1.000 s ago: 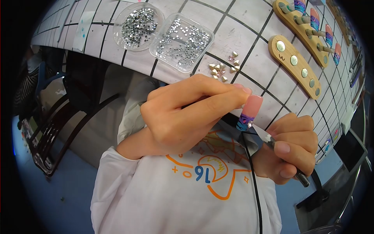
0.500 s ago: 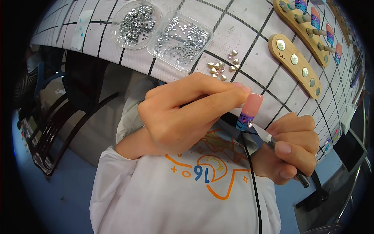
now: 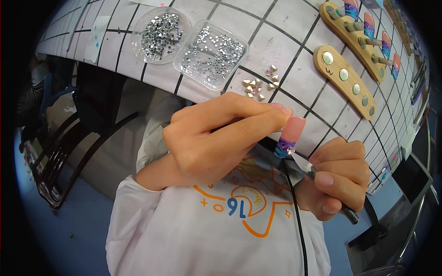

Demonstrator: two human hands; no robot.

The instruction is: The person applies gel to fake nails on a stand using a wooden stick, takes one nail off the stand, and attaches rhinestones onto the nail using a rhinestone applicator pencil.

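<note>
My left hand (image 3: 216, 142) is closed in a pinch. Its fingertips hold a long false nail (image 3: 291, 135), pink at the top with a purple and blue patterned end; how it is held behind is hidden. A small shiny stone (image 3: 290, 151) sits on the nail's patterned part. Wrapped round a dark-handled tool (image 3: 350, 214), my right hand (image 3: 340, 177) is closed. The tool's pointed metal blade (image 3: 301, 162) reaches the stone; whether they touch is unclear. Several loose pointed stones (image 3: 258, 87) lie on the table beyond my left hand.
A round dish (image 3: 136, 43) and a square clear box (image 3: 183, 68) hold silver stones. At the right lie a wooden strip with metal discs (image 3: 334, 70) and a wooden stand (image 3: 352, 40) bearing patterned nails. A black cord (image 3: 300, 230) hangs before my shirt.
Both hands, with the nail and the tool, have shifted slightly left and down in the view. The table items have also shifted a little. Both grips look the same.
</note>
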